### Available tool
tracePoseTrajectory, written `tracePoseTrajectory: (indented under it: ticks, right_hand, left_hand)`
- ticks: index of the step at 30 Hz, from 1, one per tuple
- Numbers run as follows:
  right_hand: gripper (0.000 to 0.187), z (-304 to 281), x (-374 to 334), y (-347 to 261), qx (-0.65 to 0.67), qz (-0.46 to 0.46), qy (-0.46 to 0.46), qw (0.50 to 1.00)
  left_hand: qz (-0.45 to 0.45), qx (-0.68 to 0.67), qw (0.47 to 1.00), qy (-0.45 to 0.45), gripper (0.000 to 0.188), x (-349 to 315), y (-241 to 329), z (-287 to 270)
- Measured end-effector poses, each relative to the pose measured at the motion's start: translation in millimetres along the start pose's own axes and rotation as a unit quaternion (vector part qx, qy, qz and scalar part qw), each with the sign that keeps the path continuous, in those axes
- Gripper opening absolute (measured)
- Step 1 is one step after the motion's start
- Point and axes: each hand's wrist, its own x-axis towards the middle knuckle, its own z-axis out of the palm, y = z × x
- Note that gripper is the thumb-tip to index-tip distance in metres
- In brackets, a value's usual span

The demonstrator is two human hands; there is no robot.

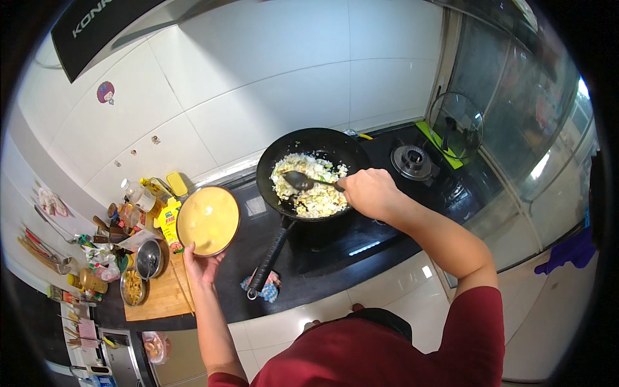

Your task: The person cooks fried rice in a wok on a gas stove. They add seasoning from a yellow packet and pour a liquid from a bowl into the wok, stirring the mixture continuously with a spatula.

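Observation:
My left hand (204,264) grips the lower edge of a round bowl (207,221) and holds it above the counter, left of the wok. The bowl's inside is yellow and its rim dark; whether the yellow is glaze or a liquid I cannot tell. My right hand (369,193) is closed around the handle of a black ladle (298,180), whose head rests over chopped food in the wok. That food (322,203) looks like rice with white, yellow and green bits. The black wok (311,139) sits on the stove, its long handle (269,261) pointing toward me.
Beyond the wok to the right are a bare burner (411,161) and a glass lid (456,126) by a green board. At left, a wooden board (158,308) carries chopsticks, a metal bowl (149,259) and a bowl of yellowish food (133,287). A cloth (265,287) lies under the wok handle.

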Motion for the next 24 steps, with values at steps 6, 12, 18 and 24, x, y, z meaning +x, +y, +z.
tracePoseTrajectory:
  ticks: [6,12,18,24]
  right_hand:
    - [0.027,-3.5,-19.7,59.3,0.102,0.038,0.031,0.994]
    - [0.034,-13.5,-32.3,115.3,0.185,0.095,0.051,0.977]
    - [0.032,21.2,1.6,127.1,0.374,0.183,-0.139,0.899]
    - [0.03,77.8,13.8,109.4,0.65,0.223,-0.19,0.701]
  left_hand:
    - [-0.018,0.111,0.993,0.032,0.065,35.9,9.0,99.0]
    - [0.05,0.431,0.901,-0.013,0.07,89.5,-35.6,205.6]
    - [0.111,0.74,0.663,0.021,0.097,163.5,-99.7,214.9]
    - [0.047,0.772,0.632,0.056,0.105,165.4,-125.8,248.3]
